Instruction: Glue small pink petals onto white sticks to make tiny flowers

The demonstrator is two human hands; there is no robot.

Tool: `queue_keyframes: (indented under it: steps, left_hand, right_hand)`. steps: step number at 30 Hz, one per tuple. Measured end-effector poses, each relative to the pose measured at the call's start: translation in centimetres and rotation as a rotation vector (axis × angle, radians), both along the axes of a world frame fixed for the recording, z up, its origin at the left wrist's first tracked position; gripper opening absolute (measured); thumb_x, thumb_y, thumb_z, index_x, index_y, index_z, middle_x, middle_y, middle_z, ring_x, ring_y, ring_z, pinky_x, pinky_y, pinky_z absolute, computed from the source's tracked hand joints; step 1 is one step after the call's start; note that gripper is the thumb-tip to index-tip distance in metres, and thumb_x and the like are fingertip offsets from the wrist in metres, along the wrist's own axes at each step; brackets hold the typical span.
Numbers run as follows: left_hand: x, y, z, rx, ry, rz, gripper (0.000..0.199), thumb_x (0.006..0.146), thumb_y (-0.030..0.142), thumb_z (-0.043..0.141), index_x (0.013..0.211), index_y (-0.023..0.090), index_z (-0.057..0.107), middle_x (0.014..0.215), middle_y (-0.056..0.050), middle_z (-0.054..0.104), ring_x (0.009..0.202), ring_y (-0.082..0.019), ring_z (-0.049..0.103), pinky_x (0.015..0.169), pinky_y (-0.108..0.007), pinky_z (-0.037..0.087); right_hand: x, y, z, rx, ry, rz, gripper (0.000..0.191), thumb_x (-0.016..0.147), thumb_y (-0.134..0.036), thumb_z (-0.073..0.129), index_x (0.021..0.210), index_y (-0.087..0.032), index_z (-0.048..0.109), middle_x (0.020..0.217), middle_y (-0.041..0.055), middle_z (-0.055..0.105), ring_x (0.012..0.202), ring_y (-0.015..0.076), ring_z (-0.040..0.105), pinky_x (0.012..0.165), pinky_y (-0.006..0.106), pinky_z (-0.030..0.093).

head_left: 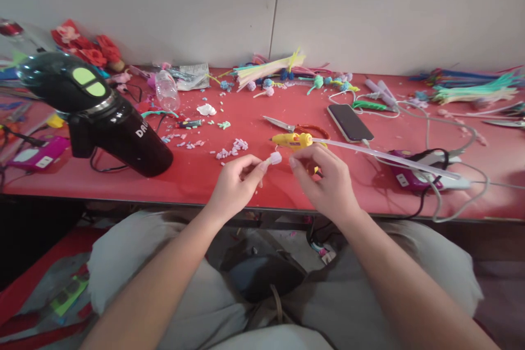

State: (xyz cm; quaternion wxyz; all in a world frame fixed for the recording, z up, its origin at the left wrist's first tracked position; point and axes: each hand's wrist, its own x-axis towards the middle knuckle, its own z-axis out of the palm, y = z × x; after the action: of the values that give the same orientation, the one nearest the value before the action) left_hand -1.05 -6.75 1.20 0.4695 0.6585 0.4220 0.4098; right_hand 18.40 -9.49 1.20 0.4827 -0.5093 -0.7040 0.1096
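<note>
My left hand (241, 179) pinches a small craft piece with a fuzzy lilac tip (275, 158) and a short pale stem, held just above the table's front part. To its right, my right hand (328, 183) has its thumb and forefinger drawn together near that tip; anything between them is too small to make out. Behind the right hand lies a yellow hot glue gun (292, 140) with a long clear glue stick (385, 157) out of its back. Part of the gun is hidden by the fingers. Short lilac fuzzy pieces (233, 149) lie beyond my left hand.
A black tumbler (123, 126) leans at the left. Scissors with orange handles (311, 130) and a phone (350, 123) lie behind the glue gun. At the right are a purple power strip (404, 178) and looping cables. Pipe cleaners (268, 70) are bundled along the wall.
</note>
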Motion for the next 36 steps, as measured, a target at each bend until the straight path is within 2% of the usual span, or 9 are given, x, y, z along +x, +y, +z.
queue_keyframes:
  steps: [5, 10, 14, 17, 19, 23, 26, 31, 36]
  left_hand:
    - [-1.2, 1.3, -0.3, 0.168, 0.125, 0.079, 0.027, 0.094, 0.038, 0.067, 0.075, 0.019, 0.069, 0.064, 0.0, 0.061, 0.058, -0.013, 0.052, 0.057, -0.025, 0.039]
    - [-2.4, 2.4, -1.0, 0.226, 0.237, 0.109, 0.026, 0.094, 0.039, 0.067, 0.08, 0.018, 0.073, 0.067, -0.002, 0.068, 0.061, -0.015, 0.056, 0.059, -0.026, 0.04]
    - [-2.9, 2.8, -1.1, 0.275, 0.312, 0.107, 0.027, 0.095, 0.038, 0.065, 0.08, 0.017, 0.073, 0.068, -0.003, 0.069, 0.06, -0.015, 0.057, 0.059, -0.026, 0.039]
    - [-2.8, 2.8, -1.1, 0.341, 0.378, 0.108, 0.027, 0.096, 0.035, 0.063, 0.079, 0.017, 0.072, 0.065, -0.002, 0.066, 0.059, -0.014, 0.055, 0.061, -0.026, 0.039]
    - [-2.7, 2.8, -1.2, 0.403, 0.417, 0.111, 0.026, 0.098, 0.032, 0.062, 0.078, 0.017, 0.071, 0.067, -0.002, 0.067, 0.061, -0.014, 0.056, 0.063, -0.026, 0.04]
    - [-2.7, 3.2, -1.6, 0.462, 0.482, 0.108, 0.025, 0.099, 0.027, 0.06, 0.079, 0.017, 0.071, 0.074, -0.005, 0.07, 0.066, -0.016, 0.059, 0.066, -0.026, 0.042]
    - [-3.0, 3.7, -2.0, 0.465, 0.502, 0.123, 0.023, 0.098, 0.026, 0.062, 0.079, 0.017, 0.072, 0.076, -0.006, 0.071, 0.068, -0.017, 0.061, 0.067, -0.027, 0.043]
    - [-3.6, 4.2, -2.1, 0.461, 0.502, 0.164, 0.022, 0.097, 0.03, 0.065, 0.081, 0.018, 0.075, 0.079, -0.008, 0.073, 0.07, -0.018, 0.063, 0.069, -0.028, 0.047]
    - [-3.8, 4.1, -1.8, 0.455, 0.498, 0.174, 0.016, 0.096, 0.026, 0.066, 0.089, 0.018, 0.077, 0.082, -0.007, 0.072, 0.071, -0.018, 0.065, 0.069, -0.027, 0.049]
  right_hand:
    - [1.6, 0.8, -1.0, -0.31, -0.171, -0.057, 0.033, 0.099, -0.033, 0.045, 0.067, -0.025, 0.041, 0.052, -0.0029, 0.047, 0.045, 0.0132, 0.042, 0.045, 0.027, 0.03]
    - [4.8, 1.8, -1.7, -0.384, -0.328, -0.173, 0.048, 0.089, -0.041, 0.061, 0.05, -0.024, 0.038, 0.044, -0.0034, 0.041, 0.039, 0.0095, 0.03, 0.041, 0.027, 0.02]
    - [6.2, 2.9, -2.0, -0.336, -0.251, -0.181, 0.038, 0.075, -0.057, 0.076, 0.07, -0.022, 0.063, 0.07, 0.002, 0.068, 0.055, 0.0148, 0.054, 0.051, 0.029, 0.037]
    - [5.6, 4.3, -2.9, -0.344, -0.199, -0.243, 0.047, 0.073, -0.065, 0.076, 0.089, -0.02, 0.07, 0.087, 0.0068, 0.073, 0.067, 0.0184, 0.06, 0.06, 0.031, 0.041]
    - [4.8, 5.4, -3.7, -0.34, -0.171, -0.265, 0.048, 0.075, -0.065, 0.074, 0.091, -0.019, 0.071, 0.085, 0.0066, 0.071, 0.067, 0.0181, 0.058, 0.06, 0.031, 0.039]
    - [3.5, 7.0, -5.0, -0.388, -0.133, -0.208, 0.034, 0.073, -0.053, 0.075, 0.076, -0.02, 0.067, 0.065, 0.0007, 0.06, 0.058, 0.0161, 0.049, 0.055, 0.03, 0.033]
    - [3.1, 7.0, -4.8, -0.425, 0.037, -0.148, 0.023, 0.074, -0.042, 0.07, 0.075, -0.019, 0.066, 0.064, 0.0007, 0.06, 0.058, 0.0165, 0.051, 0.055, 0.03, 0.037]
    - [2.6, 4.8, -3.8, -0.582, 0.244, 0.117, 0.034, 0.082, -0.05, 0.068, 0.074, -0.017, 0.07, 0.069, 0.0054, 0.068, 0.063, 0.0179, 0.06, 0.058, 0.031, 0.045]
    - [1.7, 3.0, -3.8, -0.593, 0.274, 0.157, 0.041, 0.086, -0.055, 0.066, 0.067, -0.019, 0.062, 0.065, 0.0026, 0.065, 0.061, 0.0148, 0.058, 0.061, 0.03, 0.045]
